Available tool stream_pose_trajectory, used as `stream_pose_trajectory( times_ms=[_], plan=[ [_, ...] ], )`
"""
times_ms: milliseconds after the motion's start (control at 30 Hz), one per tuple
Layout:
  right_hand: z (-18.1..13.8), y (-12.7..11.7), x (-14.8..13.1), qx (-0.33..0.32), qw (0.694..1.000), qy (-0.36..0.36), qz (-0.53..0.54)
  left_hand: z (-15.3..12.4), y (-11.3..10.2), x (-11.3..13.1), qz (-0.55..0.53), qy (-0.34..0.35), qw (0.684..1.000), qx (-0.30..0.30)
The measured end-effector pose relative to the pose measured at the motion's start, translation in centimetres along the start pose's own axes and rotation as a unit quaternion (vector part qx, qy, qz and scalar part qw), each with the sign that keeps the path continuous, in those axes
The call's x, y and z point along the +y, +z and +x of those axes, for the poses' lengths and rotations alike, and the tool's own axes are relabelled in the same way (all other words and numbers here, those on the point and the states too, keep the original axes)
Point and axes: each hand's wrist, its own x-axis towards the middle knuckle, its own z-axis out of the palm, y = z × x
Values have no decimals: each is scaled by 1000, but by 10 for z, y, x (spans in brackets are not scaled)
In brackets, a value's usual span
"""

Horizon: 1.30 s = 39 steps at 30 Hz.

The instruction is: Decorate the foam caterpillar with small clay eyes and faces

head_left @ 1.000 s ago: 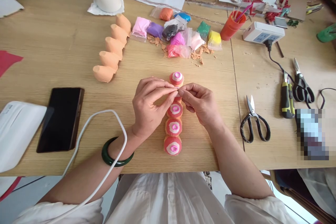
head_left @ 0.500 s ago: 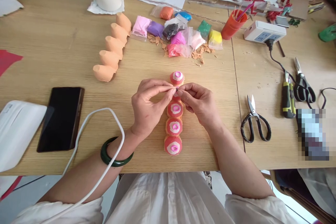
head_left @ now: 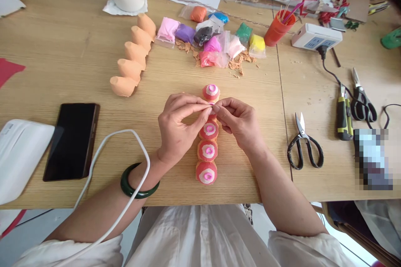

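Note:
A column of joined egg-carton cups (head_left: 208, 151), painted red with white and pink rings on top, lies on the table in front of me. Above its upper part, my left hand (head_left: 180, 123) is closed in a pinch, thumb against fingers. My right hand (head_left: 238, 122) pinches too, its fingertips meeting the left ones. Whatever sits between the fingertips is too small and covered to make out. The hands partly hide the second cup from the top. Farther left stands an orange-painted row of egg-carton cups (head_left: 128, 69).
Bags of coloured clay (head_left: 203, 36) lie beyond the cups, with a red cup of sticks (head_left: 280, 28) beside them. Black-handled scissors (head_left: 303, 144), a yellow-black cutter (head_left: 344, 119) and a power strip (head_left: 316, 37) are at right. Left are a phone (head_left: 72, 142) and a white cable (head_left: 142, 150).
Both hands have shifted very slightly to the right, still pinched together. A small dark bit between the fingertips showed earlier and is now hidden.

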Motion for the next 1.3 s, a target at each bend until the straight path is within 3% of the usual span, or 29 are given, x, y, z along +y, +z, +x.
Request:
stream_pose_trajectory(
  times_ms=[167,333,567,733,900,1300],
  plan=[
    [3,-3,0,17,1000,7,-13,2,-1,0,31,8,999,10],
    [13,-14,9,73,996,-15,-58,2,-1,-5,46,1,999,15],
    [35,-22,29,124,969,-155,-147,6,9,-34,21,-9,999,-46],
    [45,-22,36,136,957,-192,-172,15,24,-55,-84,-37,993,-74],
    [45,-21,40,144,947,-215,-193,16,29,-53,-122,-57,986,-102],
    [41,-17,40,139,921,-264,-251,17,30,-49,-175,-115,973,-95]
  ],
)
